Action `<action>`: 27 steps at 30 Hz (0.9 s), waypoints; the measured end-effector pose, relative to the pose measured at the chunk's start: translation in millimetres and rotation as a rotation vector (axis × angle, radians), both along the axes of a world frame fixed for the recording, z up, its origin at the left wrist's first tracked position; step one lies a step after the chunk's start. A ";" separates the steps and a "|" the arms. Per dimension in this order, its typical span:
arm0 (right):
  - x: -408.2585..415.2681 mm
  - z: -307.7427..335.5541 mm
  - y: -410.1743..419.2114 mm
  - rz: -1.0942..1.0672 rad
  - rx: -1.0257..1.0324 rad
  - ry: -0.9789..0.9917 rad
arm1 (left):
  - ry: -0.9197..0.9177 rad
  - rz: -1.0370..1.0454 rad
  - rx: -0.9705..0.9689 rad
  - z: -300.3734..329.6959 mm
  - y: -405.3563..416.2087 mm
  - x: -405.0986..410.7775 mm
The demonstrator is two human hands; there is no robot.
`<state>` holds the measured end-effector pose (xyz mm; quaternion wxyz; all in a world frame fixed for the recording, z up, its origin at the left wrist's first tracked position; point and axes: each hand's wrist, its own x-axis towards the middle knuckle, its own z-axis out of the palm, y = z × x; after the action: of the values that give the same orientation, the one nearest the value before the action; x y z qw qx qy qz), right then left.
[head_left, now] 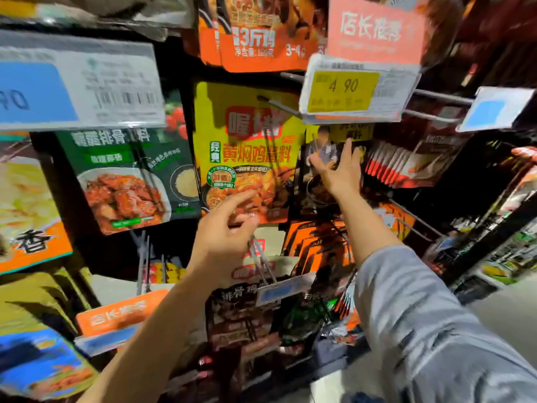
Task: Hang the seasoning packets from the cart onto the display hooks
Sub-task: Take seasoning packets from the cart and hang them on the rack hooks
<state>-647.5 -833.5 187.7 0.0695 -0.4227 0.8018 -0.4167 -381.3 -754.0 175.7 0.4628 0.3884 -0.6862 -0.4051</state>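
Observation:
A yellow seasoning packet [247,146] hangs on a metal display hook [279,107] in the middle of the rack. My left hand [225,231] hovers just below its lower edge, fingers loosely curled and holding nothing. My right hand [338,167] reaches up with straight fingers and touches a dark packet with a yellow top [322,146] that hangs to the right of the yellow one. A green packet [130,175] hangs to the left. The cart is out of view.
Price tags stick out on hook ends: a yellow 4.90 tag [343,90], a blue tag [494,110] at right, a large one [78,82] at upper left. Orange packets [255,39] hang above, dark packets [241,312] below. An aisle floor [511,312] opens at lower right.

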 end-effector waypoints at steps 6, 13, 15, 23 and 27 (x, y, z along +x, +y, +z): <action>47.0 -9.0 29.1 0.090 -0.102 -0.199 | -0.057 0.031 -0.040 6.3 21.5 48.1; 199.2 11.4 142.7 0.295 -0.321 -0.209 | -0.064 0.108 -0.160 21.4 82.2 140.9; 248.1 16.7 163.0 0.445 -0.326 -0.243 | -0.053 0.168 -0.177 22.7 99.7 180.3; 441.6 1.2 213.5 1.077 -0.082 -0.396 | -0.093 0.611 -0.132 8.6 189.8 346.4; 533.3 -18.6 236.4 1.355 0.091 -0.437 | -0.053 0.853 -0.020 -14.9 246.0 417.1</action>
<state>-114.2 -597.1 169.1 0.4897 -0.7317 0.3469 -0.3232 35.8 -508.0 160.8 0.5748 0.6433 -0.4795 -0.1606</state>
